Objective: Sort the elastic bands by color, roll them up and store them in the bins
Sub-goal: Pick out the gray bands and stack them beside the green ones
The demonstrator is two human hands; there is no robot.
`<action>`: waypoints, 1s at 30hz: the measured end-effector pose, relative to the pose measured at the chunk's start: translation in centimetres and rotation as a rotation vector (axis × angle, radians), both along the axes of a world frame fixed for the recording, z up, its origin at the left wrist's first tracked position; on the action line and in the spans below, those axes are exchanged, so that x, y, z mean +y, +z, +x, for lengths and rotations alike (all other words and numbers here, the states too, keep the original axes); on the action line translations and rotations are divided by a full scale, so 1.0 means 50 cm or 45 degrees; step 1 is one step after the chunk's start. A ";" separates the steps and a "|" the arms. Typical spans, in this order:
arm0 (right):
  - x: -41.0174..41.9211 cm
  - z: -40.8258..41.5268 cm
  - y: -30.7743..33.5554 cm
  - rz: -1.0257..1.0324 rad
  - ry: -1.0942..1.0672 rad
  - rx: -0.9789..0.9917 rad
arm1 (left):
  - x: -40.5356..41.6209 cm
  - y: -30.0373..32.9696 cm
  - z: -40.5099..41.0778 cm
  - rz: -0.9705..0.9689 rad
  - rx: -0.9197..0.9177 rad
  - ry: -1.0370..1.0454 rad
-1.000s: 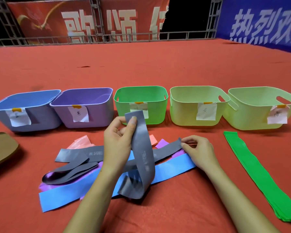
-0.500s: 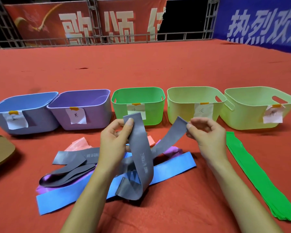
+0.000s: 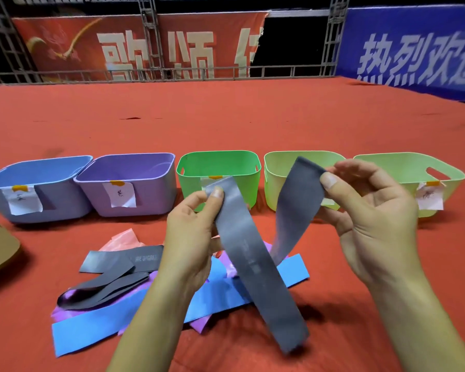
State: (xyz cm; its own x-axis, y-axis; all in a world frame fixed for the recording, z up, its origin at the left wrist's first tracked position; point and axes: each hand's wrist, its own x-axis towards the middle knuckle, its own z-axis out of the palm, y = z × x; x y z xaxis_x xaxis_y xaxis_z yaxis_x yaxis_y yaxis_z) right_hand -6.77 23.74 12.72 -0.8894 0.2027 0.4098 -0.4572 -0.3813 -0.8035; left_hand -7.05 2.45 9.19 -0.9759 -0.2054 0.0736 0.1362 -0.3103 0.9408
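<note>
Aloft, grey band [image 3: 253, 253] pinched by left hand [image 3: 191, 237]; right hand [image 3: 371, 218]

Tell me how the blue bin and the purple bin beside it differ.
The blue bin stands leftmost; the purple bin sits to its right, touching its rim. The blue bin's label hangs left of centre, the purple bin's nearer the centre. Both carry white paper labels with orange tape.

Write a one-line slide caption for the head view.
Left hand and right hand each pinch a grey elastic band above mixed bands, before five labelled plastic bins.
</note>
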 end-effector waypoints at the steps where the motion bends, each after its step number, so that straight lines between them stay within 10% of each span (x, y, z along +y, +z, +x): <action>1: -0.002 0.009 0.008 0.013 0.022 -0.004 | 0.002 -0.005 -0.001 -0.093 0.025 0.038; 30: -0.037 -0.013 -0.050 0.346 0.040 -0.075 | 0.013 -0.012 0.022 -0.287 0.086 -0.421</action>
State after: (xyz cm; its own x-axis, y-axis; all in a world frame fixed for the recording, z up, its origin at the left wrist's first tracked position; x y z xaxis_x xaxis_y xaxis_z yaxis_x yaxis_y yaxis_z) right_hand -7.42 21.91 10.24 -0.9175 0.0641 0.3926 -0.3978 -0.1616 -0.9031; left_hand -5.97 3.09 8.57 -0.9781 0.1475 0.1468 0.1272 -0.1344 0.9827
